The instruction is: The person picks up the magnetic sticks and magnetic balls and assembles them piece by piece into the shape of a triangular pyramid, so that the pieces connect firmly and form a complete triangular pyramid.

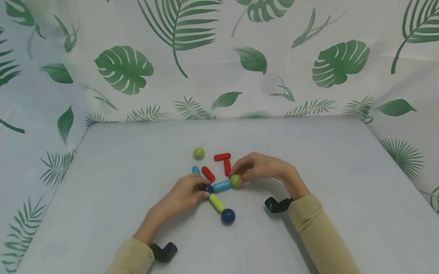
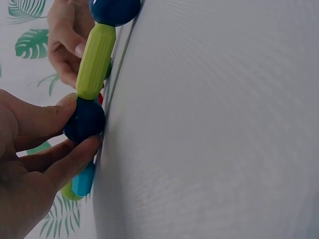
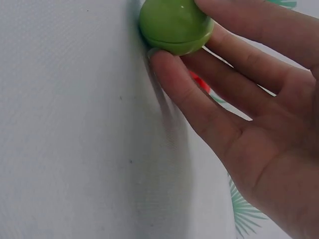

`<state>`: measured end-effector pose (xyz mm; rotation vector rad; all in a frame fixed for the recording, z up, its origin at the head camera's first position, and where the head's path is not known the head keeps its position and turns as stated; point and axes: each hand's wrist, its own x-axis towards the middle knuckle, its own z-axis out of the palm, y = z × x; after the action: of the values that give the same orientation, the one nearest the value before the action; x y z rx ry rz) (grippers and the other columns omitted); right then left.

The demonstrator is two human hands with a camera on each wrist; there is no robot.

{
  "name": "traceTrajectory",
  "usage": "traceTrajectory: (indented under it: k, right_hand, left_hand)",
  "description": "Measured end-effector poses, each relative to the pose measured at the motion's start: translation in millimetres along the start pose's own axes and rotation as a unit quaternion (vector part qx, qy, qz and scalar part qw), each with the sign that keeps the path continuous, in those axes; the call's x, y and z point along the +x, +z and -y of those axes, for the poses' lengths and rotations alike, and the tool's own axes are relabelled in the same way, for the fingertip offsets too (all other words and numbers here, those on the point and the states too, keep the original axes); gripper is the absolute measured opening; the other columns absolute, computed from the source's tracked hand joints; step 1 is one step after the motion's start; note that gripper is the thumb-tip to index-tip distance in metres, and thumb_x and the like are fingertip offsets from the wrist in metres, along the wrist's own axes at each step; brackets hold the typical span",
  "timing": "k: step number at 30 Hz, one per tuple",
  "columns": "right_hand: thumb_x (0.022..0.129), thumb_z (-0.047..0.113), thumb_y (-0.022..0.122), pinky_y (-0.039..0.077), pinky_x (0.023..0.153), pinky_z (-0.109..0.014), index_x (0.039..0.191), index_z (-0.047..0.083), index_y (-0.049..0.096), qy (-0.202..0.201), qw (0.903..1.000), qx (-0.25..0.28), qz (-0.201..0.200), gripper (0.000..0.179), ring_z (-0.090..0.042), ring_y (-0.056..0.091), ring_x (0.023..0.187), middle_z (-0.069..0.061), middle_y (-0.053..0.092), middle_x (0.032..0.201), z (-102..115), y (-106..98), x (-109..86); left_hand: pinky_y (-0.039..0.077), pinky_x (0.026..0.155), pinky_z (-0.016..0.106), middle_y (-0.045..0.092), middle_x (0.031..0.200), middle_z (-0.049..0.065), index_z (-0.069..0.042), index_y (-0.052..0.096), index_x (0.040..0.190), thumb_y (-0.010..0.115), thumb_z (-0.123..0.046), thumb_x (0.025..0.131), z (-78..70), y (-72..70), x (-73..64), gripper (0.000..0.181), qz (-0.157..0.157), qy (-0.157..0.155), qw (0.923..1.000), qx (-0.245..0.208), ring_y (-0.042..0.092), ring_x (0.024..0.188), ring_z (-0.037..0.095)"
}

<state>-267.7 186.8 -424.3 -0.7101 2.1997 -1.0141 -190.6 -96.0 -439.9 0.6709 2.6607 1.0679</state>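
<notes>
On counter [image 1: 172,141], cross rod [image 1: 222,185] lay between left ball [image 1: 207,188] and right ball [image 1: 235,181]. Front rod [image 1: 217,203] ran forward from left ball to front ball [image 1: 228,216]. Behind these, far ball [image 1: 199,153] sat left of rearmost rod [image 1: 222,156].

A pale grey-white table [image 1: 200,271] runs up to a white back wall [image 1: 214,78], with a left wall [image 1: 28,173] and right wall [image 1: 433,134] beside it. Green leaves [image 1: 125,71] and feathery fronds [image 1: 188,18] pattern all three. The light is soft, bluish toward the left.
</notes>
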Motion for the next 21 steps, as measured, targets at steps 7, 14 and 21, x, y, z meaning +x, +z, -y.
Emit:
traceTrajectory:
  k: [7, 14, 21]
  right_hand:
    - [0.098, 0.027, 0.065, 0.054, 0.096, -0.040, 0.123, 0.013, 0.071, 0.032, 0.9977, 0.029, -0.052, 0.030, -0.021, 0.069, 0.099, -0.003, 0.073, 0.116, -2.8, -0.7, -2.4]
    - [0.097, 0.028, 0.069, 0.060, 0.079, -0.032, 0.120, 0.004, 0.070, 0.071, 0.9862, -0.016, -0.149, 0.033, -0.019, 0.070, 0.084, -0.009, 0.072, 0.102, 8.6, 11.3, 11.7]
    - [0.094, 0.037, 0.074, 0.051, 0.068, -0.025, 0.110, 0.002, 0.074, 0.143, 0.9595, -0.087, -0.226, 0.039, -0.019, 0.061, 0.082, -0.009, 0.071, 0.097, 20.7, 29.7, 25.1]
  left_hand:
    - [0.058, 0.092, 0.037, 0.070, 0.113, 0.009, -0.001, 0.072, 0.121, 0.075, -0.007, 0.093, 2.2, 0.9, -0.8, 0.030, 0.001, 0.011, 0.9999, 0.009, 0.062, 0.098, 0.019]
    - [0.058, 0.093, 0.038, 0.071, 0.112, 0.008, -0.002, 0.072, 0.121, 0.075, -0.007, 0.093, 0.2, -0.2, -1.2, 0.029, 0.001, 0.003, 1.0000, -0.003, 0.064, 0.100, 0.019]
    - [0.058, 0.095, 0.039, 0.073, 0.114, 0.007, -0.004, 0.071, 0.120, 0.077, -0.009, 0.091, -0.8, -2.3, -1.2, 0.029, 0.011, -0.010, 0.9997, -0.016, 0.066, 0.101, 0.020]
